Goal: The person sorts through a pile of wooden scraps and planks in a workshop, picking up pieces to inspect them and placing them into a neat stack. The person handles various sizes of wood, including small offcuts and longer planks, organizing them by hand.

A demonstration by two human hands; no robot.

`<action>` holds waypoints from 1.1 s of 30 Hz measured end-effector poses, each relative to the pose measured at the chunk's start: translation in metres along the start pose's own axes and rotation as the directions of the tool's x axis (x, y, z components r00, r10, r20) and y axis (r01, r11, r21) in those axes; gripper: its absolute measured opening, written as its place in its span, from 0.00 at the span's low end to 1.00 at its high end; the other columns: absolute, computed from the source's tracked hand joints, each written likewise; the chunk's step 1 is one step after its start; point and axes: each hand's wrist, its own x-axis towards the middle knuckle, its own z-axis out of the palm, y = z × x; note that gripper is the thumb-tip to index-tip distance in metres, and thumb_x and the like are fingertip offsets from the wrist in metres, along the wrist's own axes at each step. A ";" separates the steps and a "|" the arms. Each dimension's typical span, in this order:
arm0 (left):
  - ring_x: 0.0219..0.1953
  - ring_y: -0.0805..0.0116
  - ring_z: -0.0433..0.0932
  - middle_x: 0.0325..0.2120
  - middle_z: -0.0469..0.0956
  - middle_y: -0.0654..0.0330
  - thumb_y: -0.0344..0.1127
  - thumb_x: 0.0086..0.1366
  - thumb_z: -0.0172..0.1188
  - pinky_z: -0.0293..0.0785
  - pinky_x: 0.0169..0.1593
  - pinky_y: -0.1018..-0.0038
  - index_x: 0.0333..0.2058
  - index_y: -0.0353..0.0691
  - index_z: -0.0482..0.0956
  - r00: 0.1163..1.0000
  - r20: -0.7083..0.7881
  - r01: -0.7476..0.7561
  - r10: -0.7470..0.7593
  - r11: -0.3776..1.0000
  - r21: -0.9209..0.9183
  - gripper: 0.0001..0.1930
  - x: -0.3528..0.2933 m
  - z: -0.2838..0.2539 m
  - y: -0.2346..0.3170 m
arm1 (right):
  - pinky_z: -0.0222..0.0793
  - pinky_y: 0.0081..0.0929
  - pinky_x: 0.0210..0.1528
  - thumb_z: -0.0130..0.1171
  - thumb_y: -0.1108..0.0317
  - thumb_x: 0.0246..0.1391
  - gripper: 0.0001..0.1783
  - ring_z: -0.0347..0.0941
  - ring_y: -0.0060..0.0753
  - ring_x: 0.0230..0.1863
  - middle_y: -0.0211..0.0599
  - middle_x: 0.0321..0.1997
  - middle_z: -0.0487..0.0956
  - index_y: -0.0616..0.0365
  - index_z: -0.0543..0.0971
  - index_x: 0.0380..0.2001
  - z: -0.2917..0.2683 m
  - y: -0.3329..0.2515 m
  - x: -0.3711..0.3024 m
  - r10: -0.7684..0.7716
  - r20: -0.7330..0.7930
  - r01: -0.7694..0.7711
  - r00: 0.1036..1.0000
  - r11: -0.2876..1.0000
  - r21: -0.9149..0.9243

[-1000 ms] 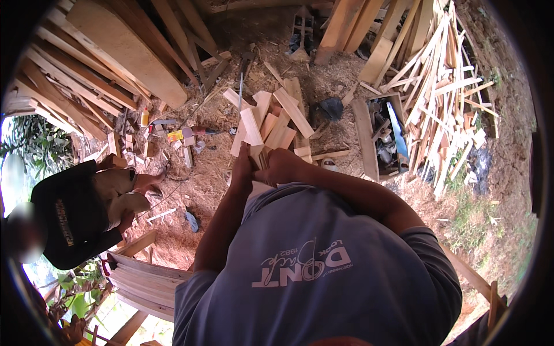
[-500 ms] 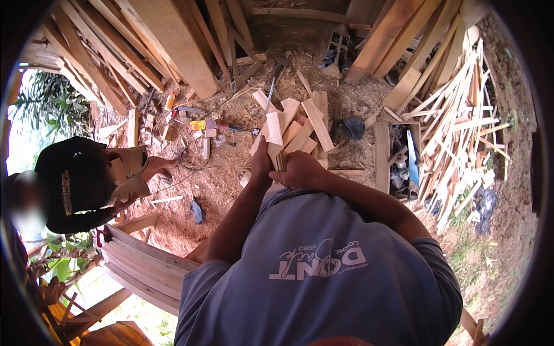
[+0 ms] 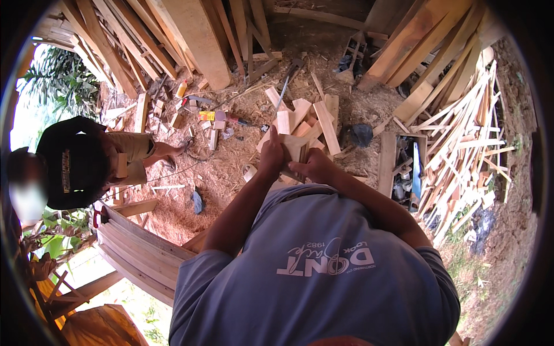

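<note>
Pale wooden offcuts [image 3: 295, 147] sit bunched between both hands, above the sawdust floor [image 3: 231, 167]. Left hand [image 3: 271, 158] and right hand [image 3: 314, 167] have fingers closed around the bundle. Compared with the earlier frame, the grip is unchanged; the bundle appears slightly lower in view, as does the capped person [image 3: 75, 164].

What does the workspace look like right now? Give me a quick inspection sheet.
Surface: sawdust-covered ground.
Job's things: short wood block, held in front of the body.
Clutter: cut wood offcuts, small cans and bottles, box of tools.
Grips: left hand and right hand both closed on the block.
Cables: thin cord across the sawdust.
Surroundings: leaning planks, scrap slat pile, stacked curved boards, another person on the left.
</note>
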 end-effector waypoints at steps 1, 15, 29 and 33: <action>0.36 0.51 0.80 0.32 0.81 0.41 0.68 0.75 0.33 0.73 0.45 0.58 0.36 0.24 0.81 1.000 -0.018 0.003 -0.002 0.999 0.052 0.45 -0.003 0.000 0.007 | 0.75 0.32 0.30 0.64 0.53 0.56 0.20 0.79 0.31 0.22 0.37 0.19 0.81 0.63 0.84 0.27 -0.004 0.000 0.001 0.079 0.011 -0.079 0.997 0.993 0.084; 0.60 0.52 0.76 0.55 0.79 0.53 0.26 0.55 0.72 0.74 0.62 0.60 0.55 0.41 0.79 0.288 0.379 -0.948 0.880 0.205 0.245 0.27 -0.049 -0.024 0.097 | 0.54 0.20 0.17 0.50 0.45 0.66 0.26 0.56 0.19 0.11 0.22 0.10 0.60 0.61 0.78 0.39 -0.093 -0.075 -0.010 0.099 0.399 -0.411 0.911 0.197 0.890; 0.41 0.63 0.87 0.43 0.87 0.59 0.27 0.59 0.70 0.84 0.44 0.70 0.43 0.43 0.87 -0.315 0.160 -0.873 0.936 -0.351 0.338 0.13 -0.053 -0.022 0.261 | 0.69 0.39 0.55 0.74 0.59 0.50 0.27 0.72 0.38 0.63 0.34 0.58 0.80 0.46 0.82 0.55 -0.198 -0.219 0.006 -0.949 -0.065 0.278 0.308 0.155 -0.948; 0.46 0.62 0.86 0.44 0.87 0.59 0.19 0.52 0.68 0.83 0.48 0.67 0.45 0.46 0.88 -0.583 0.127 -0.704 0.803 -0.577 0.414 0.21 -0.074 -0.022 0.321 | 0.58 0.48 0.67 0.74 0.63 0.44 0.26 0.72 0.43 0.62 0.35 0.58 0.78 0.45 0.84 0.51 -0.222 -0.268 -0.003 -0.982 0.016 0.100 0.188 0.003 -0.995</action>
